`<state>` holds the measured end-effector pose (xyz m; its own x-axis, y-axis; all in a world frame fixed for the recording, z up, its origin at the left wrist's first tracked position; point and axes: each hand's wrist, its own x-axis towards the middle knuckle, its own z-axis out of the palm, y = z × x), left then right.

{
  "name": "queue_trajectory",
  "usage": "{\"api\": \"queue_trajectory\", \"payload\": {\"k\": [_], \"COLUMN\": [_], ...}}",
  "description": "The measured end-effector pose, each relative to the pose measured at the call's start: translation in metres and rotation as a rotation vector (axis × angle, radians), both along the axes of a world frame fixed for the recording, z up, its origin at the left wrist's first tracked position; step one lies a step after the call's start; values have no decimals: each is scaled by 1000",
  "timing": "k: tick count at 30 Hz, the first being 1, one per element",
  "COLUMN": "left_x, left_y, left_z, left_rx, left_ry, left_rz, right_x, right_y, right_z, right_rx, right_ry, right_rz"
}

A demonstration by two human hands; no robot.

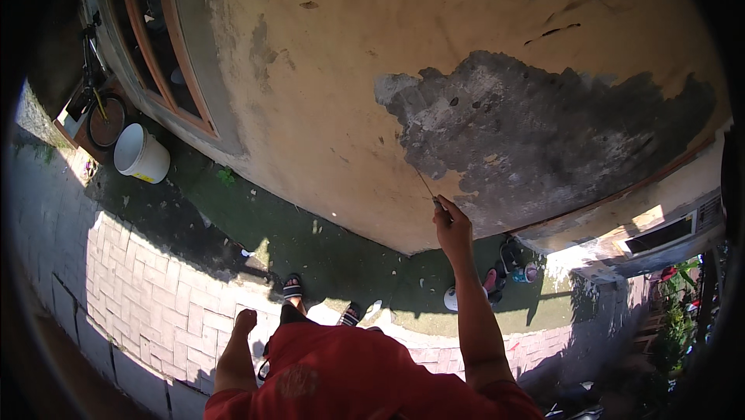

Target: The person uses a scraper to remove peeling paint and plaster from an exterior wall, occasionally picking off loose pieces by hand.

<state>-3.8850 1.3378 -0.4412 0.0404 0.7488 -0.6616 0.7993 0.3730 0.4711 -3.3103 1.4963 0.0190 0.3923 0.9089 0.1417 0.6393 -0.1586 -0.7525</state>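
Over on the left I saw a white bucket (143, 161) standing on the dark green ground (334, 253), with a bicycle (99, 106) just beyond it, below a window with a brown frame (180, 63). A small green weed (225, 176) grew near the bucket. Pale block paving (143, 273) lay partly in sun, partly in shade. Far to the right, leafy plants (673, 327) crowded together, too blurred to make out singly.
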Motion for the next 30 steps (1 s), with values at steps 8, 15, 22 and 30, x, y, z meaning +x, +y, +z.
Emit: {"api": "queue_trajectory", "payload": {"k": [8, 15, 22, 30], "left_x": [11, 52, 46, 131], "left_y": [60, 113, 174, 384], "left_z": [-27, 23, 50, 344], "left_rx": [374, -97, 202, 976], "left_ry": [-108, -518, -212, -480], "left_rz": [-362, 402, -53, 67], "right_x": [19, -21, -13, -28], "right_y": [3, 21, 47, 43], "right_z": [73, 85, 12, 26], "right_rx": [-54, -123, -186, -120], "right_ry": [-296, -537, -710, -778], "right_rz": [-74, -108, -59, -117]}}
